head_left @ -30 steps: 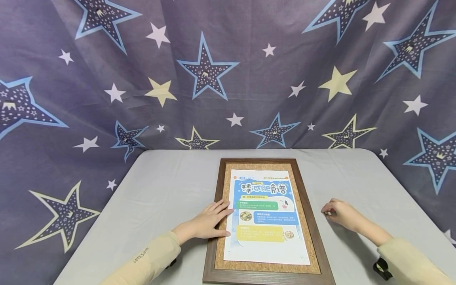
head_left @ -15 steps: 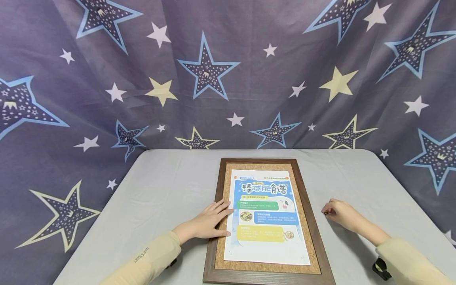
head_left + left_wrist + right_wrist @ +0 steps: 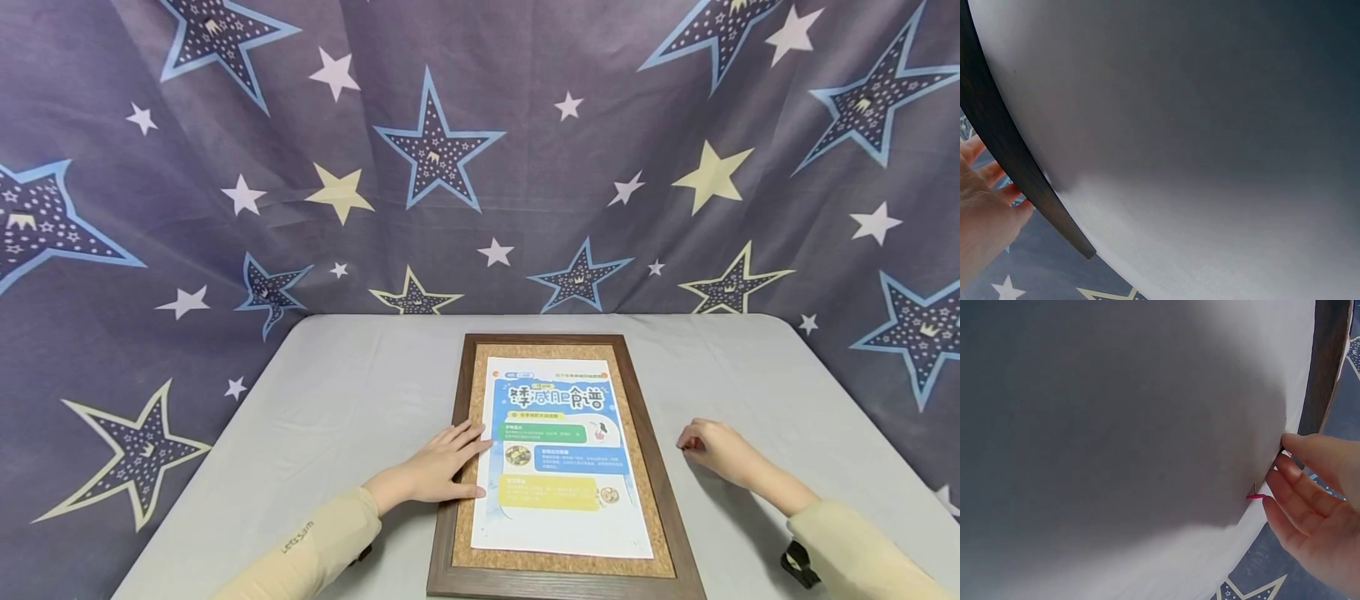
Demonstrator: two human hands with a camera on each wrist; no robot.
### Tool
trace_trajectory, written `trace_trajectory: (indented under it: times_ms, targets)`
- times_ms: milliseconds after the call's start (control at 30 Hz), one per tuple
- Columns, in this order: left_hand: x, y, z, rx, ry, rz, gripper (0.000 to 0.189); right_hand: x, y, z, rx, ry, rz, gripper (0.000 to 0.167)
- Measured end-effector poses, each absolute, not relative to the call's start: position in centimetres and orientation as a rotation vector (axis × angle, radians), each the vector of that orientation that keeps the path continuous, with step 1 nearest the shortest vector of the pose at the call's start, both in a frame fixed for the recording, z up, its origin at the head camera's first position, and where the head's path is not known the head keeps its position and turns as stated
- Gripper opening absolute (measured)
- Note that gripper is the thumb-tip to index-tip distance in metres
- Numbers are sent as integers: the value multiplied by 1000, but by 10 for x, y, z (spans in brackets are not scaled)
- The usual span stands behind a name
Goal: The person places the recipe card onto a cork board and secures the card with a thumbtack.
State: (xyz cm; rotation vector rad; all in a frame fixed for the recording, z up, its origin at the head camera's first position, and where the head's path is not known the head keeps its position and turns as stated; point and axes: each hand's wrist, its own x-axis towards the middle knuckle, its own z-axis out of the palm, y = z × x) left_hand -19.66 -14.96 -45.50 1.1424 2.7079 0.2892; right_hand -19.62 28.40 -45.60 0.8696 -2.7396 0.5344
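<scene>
A purple, star-printed cloth backdrop (image 3: 465, 50) hangs behind a table under a pale grey cover (image 3: 360, 392). The right hand (image 3: 717, 454) has bent fingers; a small pink tack with a thin metal point (image 3: 1254, 497) meets one fingertip, but whether it is pinched cannot be told. Just left of that hand lies a brown-framed rectangular cork board (image 3: 570, 563), long axis running away from the person. The left hand (image 3: 435, 467) lays straight fingers across its left edge onto a white sheet with coloured print (image 3: 562, 535). Grey tabletop extends on both sides.
</scene>
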Motion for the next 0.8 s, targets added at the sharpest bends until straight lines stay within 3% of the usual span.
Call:
trace_trajectory:
  times_ms: [800]
  targets:
    - [-197, -149, -455, 1125, 2712, 291, 71, -197, 284, -455, 832, -2770, 518, 15]
